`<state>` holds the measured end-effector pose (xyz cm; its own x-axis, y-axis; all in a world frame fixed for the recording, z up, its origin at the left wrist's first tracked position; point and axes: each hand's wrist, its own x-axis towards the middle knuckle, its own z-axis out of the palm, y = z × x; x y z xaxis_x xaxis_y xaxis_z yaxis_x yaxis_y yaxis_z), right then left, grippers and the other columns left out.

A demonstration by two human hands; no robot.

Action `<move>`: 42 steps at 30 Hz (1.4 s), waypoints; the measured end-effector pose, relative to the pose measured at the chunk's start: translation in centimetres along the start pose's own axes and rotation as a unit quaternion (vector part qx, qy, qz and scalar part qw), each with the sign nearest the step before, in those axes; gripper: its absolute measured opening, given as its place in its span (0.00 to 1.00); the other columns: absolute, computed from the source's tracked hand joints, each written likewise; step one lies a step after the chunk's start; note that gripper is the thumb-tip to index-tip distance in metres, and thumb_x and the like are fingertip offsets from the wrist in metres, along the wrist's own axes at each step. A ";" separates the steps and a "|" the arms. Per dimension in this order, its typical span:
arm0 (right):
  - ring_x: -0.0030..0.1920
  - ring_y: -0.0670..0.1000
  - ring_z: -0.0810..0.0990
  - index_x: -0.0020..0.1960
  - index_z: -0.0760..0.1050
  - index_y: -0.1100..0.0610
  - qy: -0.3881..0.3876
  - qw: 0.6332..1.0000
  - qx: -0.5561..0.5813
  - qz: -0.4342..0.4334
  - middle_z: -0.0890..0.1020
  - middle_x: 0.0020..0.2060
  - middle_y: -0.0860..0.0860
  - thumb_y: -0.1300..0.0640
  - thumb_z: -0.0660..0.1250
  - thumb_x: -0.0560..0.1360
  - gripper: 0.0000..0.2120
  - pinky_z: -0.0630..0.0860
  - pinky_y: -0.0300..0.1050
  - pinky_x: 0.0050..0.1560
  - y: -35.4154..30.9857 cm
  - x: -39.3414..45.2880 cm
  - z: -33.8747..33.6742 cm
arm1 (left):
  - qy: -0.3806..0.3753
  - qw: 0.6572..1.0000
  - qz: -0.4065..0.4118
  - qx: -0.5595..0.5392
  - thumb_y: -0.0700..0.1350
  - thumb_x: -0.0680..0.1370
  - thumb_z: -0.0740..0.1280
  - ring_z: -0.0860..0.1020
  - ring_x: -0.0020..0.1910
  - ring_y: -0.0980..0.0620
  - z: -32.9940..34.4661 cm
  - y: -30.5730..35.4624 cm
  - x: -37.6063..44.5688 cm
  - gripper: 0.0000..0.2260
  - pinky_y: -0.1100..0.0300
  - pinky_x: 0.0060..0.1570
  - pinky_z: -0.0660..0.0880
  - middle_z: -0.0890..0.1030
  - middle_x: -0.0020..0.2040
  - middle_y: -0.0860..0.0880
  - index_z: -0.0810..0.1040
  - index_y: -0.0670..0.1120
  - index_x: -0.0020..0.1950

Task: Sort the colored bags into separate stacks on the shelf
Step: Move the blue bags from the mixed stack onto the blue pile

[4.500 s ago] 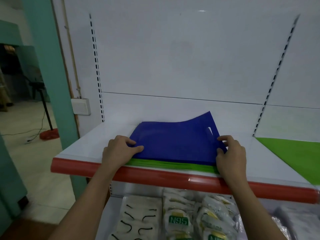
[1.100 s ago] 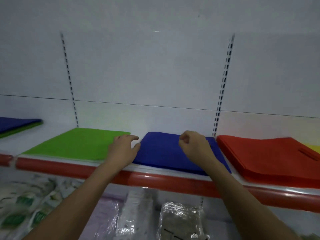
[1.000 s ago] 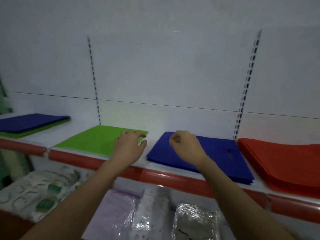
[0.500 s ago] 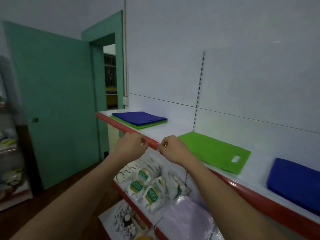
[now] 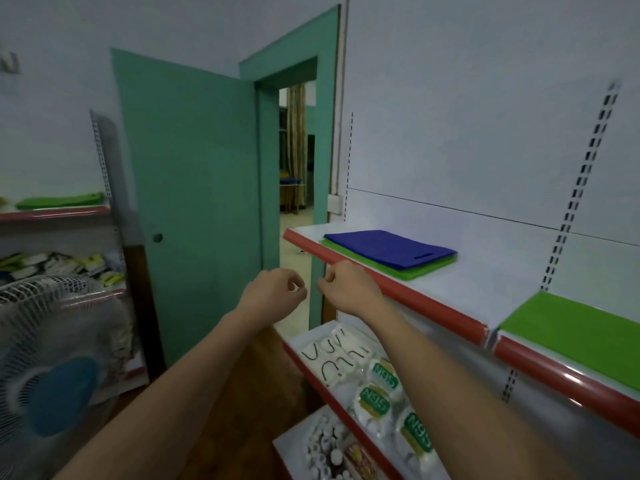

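Across the right of the frame the shelf is seen with a mixed pile at centre, where a blue bag lies flat on green bags, while a separate green stack is set at the lower right. Both the left hand and the right hand, just left of the pile, are loosely curled and nothing is held. The bags are judged thin, light, soft and floppy, best pinched at a near edge or corner and lifted singly.
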<state>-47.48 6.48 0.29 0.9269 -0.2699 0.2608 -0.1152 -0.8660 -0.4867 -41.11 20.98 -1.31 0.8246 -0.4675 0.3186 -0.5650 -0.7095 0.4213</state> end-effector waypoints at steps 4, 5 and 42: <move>0.37 0.54 0.80 0.36 0.77 0.56 0.021 1.000 0.022 0.003 0.80 0.33 0.52 0.50 0.65 0.77 0.15 0.77 0.50 0.41 0.2 3.2 1.9 | 0.018 1.000 0.021 -0.012 0.53 0.78 0.64 0.78 0.51 0.53 0.3 -2.9 3.7 0.10 0.55 0.51 0.76 0.81 0.53 0.54 0.81 0.53 0.55; 0.37 0.54 0.80 0.39 0.79 0.58 0.024 0.999 0.027 0.009 0.82 0.35 0.53 0.50 0.65 0.77 0.14 0.77 0.49 0.41 0.5 4.0 2.3 | 0.021 0.999 0.031 -0.016 0.53 0.78 0.64 0.77 0.51 0.53 0.8 -3.3 4.6 0.10 0.54 0.51 0.76 0.81 0.53 0.54 0.81 0.53 0.55; 0.39 0.53 0.77 0.60 0.69 0.60 0.399 0.809 0.031 0.431 0.79 0.42 0.55 0.52 0.69 0.76 0.18 0.70 0.46 0.35 16.7 17.7 1.7 | -0.117 0.948 0.208 -0.211 0.53 0.77 0.68 0.75 0.56 0.53 17.8 -5.9 42.2 0.13 0.57 0.52 0.72 0.77 0.61 0.52 0.78 0.54 0.61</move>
<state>-32.39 -11.98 -4.66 -0.0167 -0.9691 0.2461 -0.5537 -0.1960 -0.8094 -2.46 -4.00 -5.49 0.4835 -0.7996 0.3561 -0.7641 -0.1870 0.6174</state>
